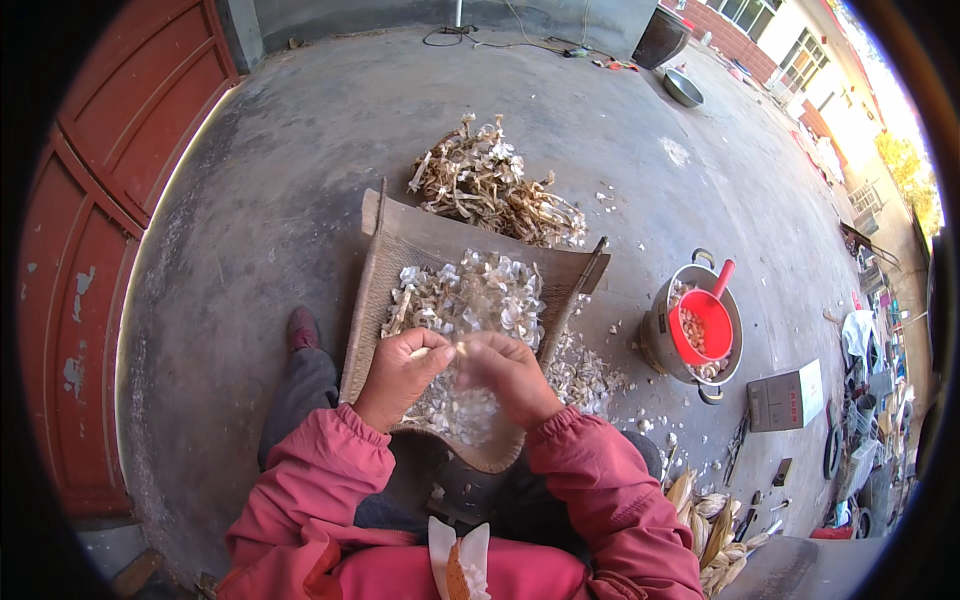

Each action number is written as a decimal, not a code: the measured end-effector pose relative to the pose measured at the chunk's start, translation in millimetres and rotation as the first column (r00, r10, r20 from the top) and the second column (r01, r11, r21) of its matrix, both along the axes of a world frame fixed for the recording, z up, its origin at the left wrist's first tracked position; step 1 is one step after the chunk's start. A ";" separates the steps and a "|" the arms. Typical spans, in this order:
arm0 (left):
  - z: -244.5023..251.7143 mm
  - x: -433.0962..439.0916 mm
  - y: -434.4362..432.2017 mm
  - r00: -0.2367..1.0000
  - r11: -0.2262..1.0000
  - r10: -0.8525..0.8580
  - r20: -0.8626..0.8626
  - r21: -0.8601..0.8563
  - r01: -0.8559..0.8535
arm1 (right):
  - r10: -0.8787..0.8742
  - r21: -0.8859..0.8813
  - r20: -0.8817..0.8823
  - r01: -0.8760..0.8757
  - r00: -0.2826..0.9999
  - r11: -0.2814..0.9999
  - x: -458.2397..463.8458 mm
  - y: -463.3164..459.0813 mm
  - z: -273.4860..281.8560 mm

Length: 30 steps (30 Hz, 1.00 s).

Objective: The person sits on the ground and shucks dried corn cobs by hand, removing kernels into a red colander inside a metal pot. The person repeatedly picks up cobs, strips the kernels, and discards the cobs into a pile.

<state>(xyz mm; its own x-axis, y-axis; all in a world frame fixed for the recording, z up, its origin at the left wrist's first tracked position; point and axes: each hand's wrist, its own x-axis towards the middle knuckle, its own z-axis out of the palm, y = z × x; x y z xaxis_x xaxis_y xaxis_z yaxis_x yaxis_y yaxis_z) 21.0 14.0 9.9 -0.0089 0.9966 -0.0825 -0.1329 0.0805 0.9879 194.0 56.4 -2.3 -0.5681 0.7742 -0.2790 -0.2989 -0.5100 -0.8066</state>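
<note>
Above a woven winnowing basket point(360, 341), my two hands meet at the fingertips. My left hand point(397, 371) pinches a pale garlic clove point(420, 352) between thumb and forefinger. A second small pale garlic piece point(461, 349) shows at the fingertips of my right hand point(514, 375), whose fingers are blurred. Under both hands the basket holds a heap of white, papery garlic skins point(480, 289). To the right stands a metal pot point(656, 319) with garlic in it. A red plastic ladle point(724, 279) containing several cloves rests on top.
Dried garlic stalks point(495, 184) are piled beyond the basket. Loose skins point(585, 382) litter the concrete floor to its right. A cardboard box point(784, 397), metal tools and corn husks point(712, 525) lie farther right. A red metal door point(82, 300) borders the left side.
</note>
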 end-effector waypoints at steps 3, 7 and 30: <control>0.6 -2.2 -1.4 0.998 1.000 -0.024 -0.051 -0.021 0.023 | 0.024 0.128 0.054 -0.030 0.998 0.991 2.1 0.3 1.6; 6.2 -3.7 -2.3 0.998 0.997 -0.046 -0.044 -0.065 0.043 | 0.076 0.125 0.108 -0.089 0.991 0.988 4.9 2.0 6.6; -0.6 -10.1 5.5 0.981 0.987 -0.113 -0.158 -0.130 0.093 | -0.046 -0.275 -0.152 0.002 0.987 0.961 2.1 0.3 -5.3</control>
